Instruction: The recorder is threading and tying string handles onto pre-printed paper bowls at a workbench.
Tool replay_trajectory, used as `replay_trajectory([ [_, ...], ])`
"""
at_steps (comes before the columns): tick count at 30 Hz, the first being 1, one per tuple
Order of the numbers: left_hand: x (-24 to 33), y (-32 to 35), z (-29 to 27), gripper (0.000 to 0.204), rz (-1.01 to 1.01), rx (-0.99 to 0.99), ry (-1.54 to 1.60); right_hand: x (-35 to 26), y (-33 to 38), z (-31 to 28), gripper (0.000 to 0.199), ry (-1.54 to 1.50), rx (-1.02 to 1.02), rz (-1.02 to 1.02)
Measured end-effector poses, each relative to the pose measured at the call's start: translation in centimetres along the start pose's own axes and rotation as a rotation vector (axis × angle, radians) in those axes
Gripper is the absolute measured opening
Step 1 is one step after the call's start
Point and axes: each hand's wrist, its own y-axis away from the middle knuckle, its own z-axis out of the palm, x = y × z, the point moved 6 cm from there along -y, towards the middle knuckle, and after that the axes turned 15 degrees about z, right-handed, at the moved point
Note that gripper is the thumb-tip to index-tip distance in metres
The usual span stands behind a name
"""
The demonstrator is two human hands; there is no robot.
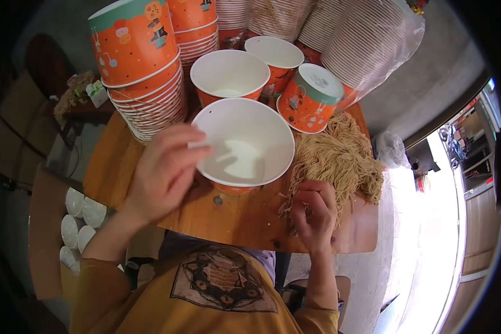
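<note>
Standing upright near the wooden table's front edge, the orange paper tub opens upward, long axis vertical; hands apart, left hand at its left rim, right hand curled beside tan strands; whether either grips, I cannot tell; grey floor below, bright doorway rightward; stacked tubs cut off above.

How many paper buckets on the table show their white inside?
3: the front bucket, in the centre; the middle bucket, behind it; the rear bucket, farther back and right. Others may be hidden.
</note>
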Motion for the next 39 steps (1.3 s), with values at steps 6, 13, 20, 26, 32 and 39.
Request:
replay_trajectory([
  [6,6.2,-2.1,3.5,0.041,0.057,-0.065,0.159,-4.9,1.1,0.6,0.02,-0.327,-0.045,-0.008],
  [13,5.6,-2.2,5.6,0.026,0.008,-0.163,0.293,-4.2,1.9,1.0,0.011,-0.413,-0.161,0.276],
  [20,4.3,-4.3,4.4,0.026,-0.032,-0.103,0.138,-2.0,1.5,0.9,0.012,-0.31,0.114,0.316],
  [26,1.9,-4.6,7.5,0.023,-0.34,-0.372,0.352,0.1,0.8,2.2,0.011,-0.282,0.165,0.385],
  [32,1.6,-4.3,8.4,0.026,-0.449,-0.473,0.438,-0.2,0.5,2.2,0.013,-0.219,0.238,0.337],
  [39,1.6,-4.4,8.6,0.02,-0.482,-0.471,0.443,-0.4,0.0,2.4,0.012,-0.204,0.255,0.288],
])
